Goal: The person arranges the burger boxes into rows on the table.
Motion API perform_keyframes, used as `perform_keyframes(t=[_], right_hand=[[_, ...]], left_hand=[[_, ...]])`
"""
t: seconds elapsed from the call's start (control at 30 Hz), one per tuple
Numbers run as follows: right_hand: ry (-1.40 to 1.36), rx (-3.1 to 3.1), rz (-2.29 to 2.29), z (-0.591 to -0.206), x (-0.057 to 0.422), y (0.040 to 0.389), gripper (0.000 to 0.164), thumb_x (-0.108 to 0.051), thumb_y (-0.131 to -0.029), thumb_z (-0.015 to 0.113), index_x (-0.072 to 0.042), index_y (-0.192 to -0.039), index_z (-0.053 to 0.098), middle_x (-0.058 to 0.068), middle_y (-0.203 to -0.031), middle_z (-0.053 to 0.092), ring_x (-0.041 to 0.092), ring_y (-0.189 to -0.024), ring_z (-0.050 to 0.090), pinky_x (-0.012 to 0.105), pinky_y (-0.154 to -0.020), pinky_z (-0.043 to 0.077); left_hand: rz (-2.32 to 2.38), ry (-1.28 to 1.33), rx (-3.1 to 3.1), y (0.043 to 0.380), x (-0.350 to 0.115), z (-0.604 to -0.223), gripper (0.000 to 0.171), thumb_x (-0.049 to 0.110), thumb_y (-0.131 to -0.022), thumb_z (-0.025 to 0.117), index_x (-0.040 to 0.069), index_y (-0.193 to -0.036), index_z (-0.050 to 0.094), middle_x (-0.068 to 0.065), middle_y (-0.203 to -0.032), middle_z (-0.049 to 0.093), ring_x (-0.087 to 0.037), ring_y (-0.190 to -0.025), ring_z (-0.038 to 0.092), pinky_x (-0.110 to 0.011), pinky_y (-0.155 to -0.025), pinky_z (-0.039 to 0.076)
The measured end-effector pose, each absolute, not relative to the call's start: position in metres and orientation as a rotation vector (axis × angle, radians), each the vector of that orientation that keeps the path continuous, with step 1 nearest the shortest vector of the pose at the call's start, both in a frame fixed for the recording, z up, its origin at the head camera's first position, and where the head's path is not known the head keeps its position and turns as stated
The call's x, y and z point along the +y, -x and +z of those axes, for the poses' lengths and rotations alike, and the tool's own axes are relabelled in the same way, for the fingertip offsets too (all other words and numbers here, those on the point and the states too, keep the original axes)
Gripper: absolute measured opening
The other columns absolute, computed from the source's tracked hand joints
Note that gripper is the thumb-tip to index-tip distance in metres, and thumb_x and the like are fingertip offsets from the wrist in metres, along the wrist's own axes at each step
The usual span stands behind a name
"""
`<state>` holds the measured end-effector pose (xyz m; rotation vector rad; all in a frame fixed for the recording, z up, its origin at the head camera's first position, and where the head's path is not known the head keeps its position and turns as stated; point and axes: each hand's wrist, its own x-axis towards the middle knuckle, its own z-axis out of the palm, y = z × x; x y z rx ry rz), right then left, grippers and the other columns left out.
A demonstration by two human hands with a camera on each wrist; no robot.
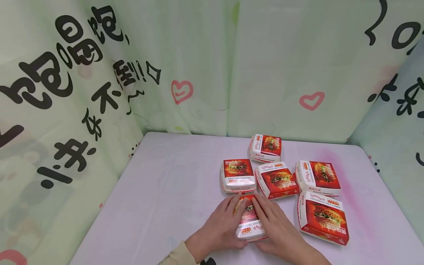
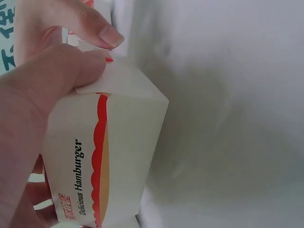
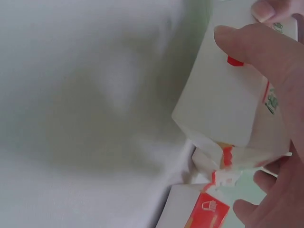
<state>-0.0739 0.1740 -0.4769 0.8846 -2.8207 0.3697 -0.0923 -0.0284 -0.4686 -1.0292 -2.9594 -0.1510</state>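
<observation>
Both hands hold one red and white hamburger box (image 1: 250,224) at the front of the table, one hand on each side. My left hand (image 1: 222,222) spans its left side, with fingers over the top and the thumb low at the near side. From the right, my right hand (image 1: 279,230) grips it the same way. In the left wrist view, the left thumb (image 2: 71,66) presses near a corner of the white box, beside a scalloped red edge and the words "Delicious Hamburger". The right thumb (image 3: 251,45) lies on a white face in the right wrist view.
Just beyond the held box stand a left box (image 1: 238,175) and a middle box (image 1: 277,179). Another box (image 1: 266,148) sits at the back. Two more, an upper box (image 1: 318,177) and a lower box (image 1: 324,217), stand at right. Printed curtains (image 1: 205,55) surround the white table (image 1: 159,191).
</observation>
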Motion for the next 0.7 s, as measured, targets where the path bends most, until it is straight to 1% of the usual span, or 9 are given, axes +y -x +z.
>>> perform_keyframes(t=[0.13,0.23,0.33,0.43,0.5,0.57,0.63,0.67,0.7], right_hand=[[-0.886,-2.788,0.326,-0.477,0.168,0.075,0.118,-0.048,-0.053,0.078,-0.004,-0.143,0.016,0.007,-0.152,0.005,0.027,-0.137,0.014,0.031,-0.113,-0.003],[-0.862,-2.792,0.284,-0.477,0.165,0.076,0.119,-0.049,-0.052,0.079,-0.003,-0.143,0.017,0.009,-0.151,0.008,0.028,-0.138,0.013,0.034,-0.114,-0.002],[-0.841,-2.808,0.247,-0.476,0.161,0.076,0.118,-0.052,-0.052,0.078,-0.003,-0.142,0.019,0.011,-0.150,0.013,0.029,-0.137,0.013,0.036,-0.114,0.001],[-0.831,-2.833,0.236,-0.476,0.158,0.077,0.115,-0.052,-0.054,0.078,-0.004,-0.142,0.022,0.013,-0.148,0.018,0.031,-0.137,0.013,0.037,-0.114,0.001],[-0.816,-2.857,0.246,-0.476,0.156,0.077,0.112,-0.052,-0.055,0.078,-0.005,-0.141,0.023,0.014,-0.147,0.020,0.031,-0.137,0.012,0.035,-0.114,-0.003],[-0.791,-2.881,0.247,-0.477,0.153,0.077,0.110,-0.052,-0.056,0.077,-0.005,-0.141,0.025,0.014,-0.147,0.022,0.031,-0.137,0.011,0.035,-0.114,-0.003],[-0.762,-2.893,0.243,-0.477,0.149,0.078,0.110,-0.052,-0.055,0.077,-0.006,-0.141,0.026,0.015,-0.146,0.022,0.031,-0.137,0.011,0.039,-0.114,0.003],[-0.746,-2.907,0.249,-0.477,0.147,0.078,0.110,-0.052,-0.056,0.077,-0.006,-0.141,0.025,0.014,-0.146,0.021,0.030,-0.137,0.010,0.038,-0.114,0.002],[-0.735,-2.915,0.247,-0.478,0.145,0.078,0.110,-0.053,-0.056,0.077,-0.007,-0.142,0.025,0.013,-0.147,0.020,0.030,-0.137,0.010,0.040,-0.114,0.005]], left_hand=[[-0.126,1.107,-2.874,0.096,-0.033,-0.467,0.113,0.071,-0.060,0.061,0.008,-0.143,0.018,-0.008,-0.148,0.020,-0.020,-0.132,0.025,-0.030,-0.109,0.026],[-0.104,1.157,-2.843,0.098,-0.035,-0.465,0.113,0.070,-0.061,0.062,0.005,-0.142,0.019,-0.009,-0.148,0.021,-0.020,-0.133,0.023,-0.029,-0.110,0.023],[-0.089,1.188,-2.848,0.099,-0.037,-0.462,0.111,0.069,-0.063,0.061,0.006,-0.143,0.018,-0.008,-0.148,0.020,-0.019,-0.135,0.020,-0.029,-0.111,0.021],[-0.082,1.203,-2.851,0.099,-0.039,-0.461,0.110,0.067,-0.063,0.062,0.006,-0.143,0.018,-0.007,-0.148,0.020,-0.019,-0.136,0.018,-0.029,-0.111,0.020],[-0.063,1.195,-2.864,0.099,-0.039,-0.460,0.109,0.067,-0.064,0.062,0.006,-0.143,0.017,-0.007,-0.149,0.019,-0.019,-0.136,0.017,-0.030,-0.111,0.020],[-0.033,1.157,-2.895,0.097,-0.038,-0.461,0.108,0.065,-0.064,0.063,0.007,-0.143,0.017,-0.007,-0.149,0.018,-0.020,-0.137,0.015,-0.032,-0.111,0.022],[-0.002,1.095,-2.946,0.095,-0.035,-0.462,0.108,0.064,-0.064,0.064,0.009,-0.143,0.016,-0.007,-0.150,0.015,-0.021,-0.138,0.013,-0.036,-0.110,0.024],[0.008,1.055,-2.978,0.094,-0.034,-0.463,0.109,0.064,-0.063,0.064,0.010,-0.144,0.015,-0.007,-0.150,0.013,-0.022,-0.138,0.011,-0.037,-0.110,0.025],[0.017,1.013,-3.013,0.093,-0.033,-0.463,0.109,0.063,-0.063,0.065,0.010,-0.144,0.013,-0.007,-0.150,0.011,-0.023,-0.139,0.010,-0.039,-0.109,0.025]])
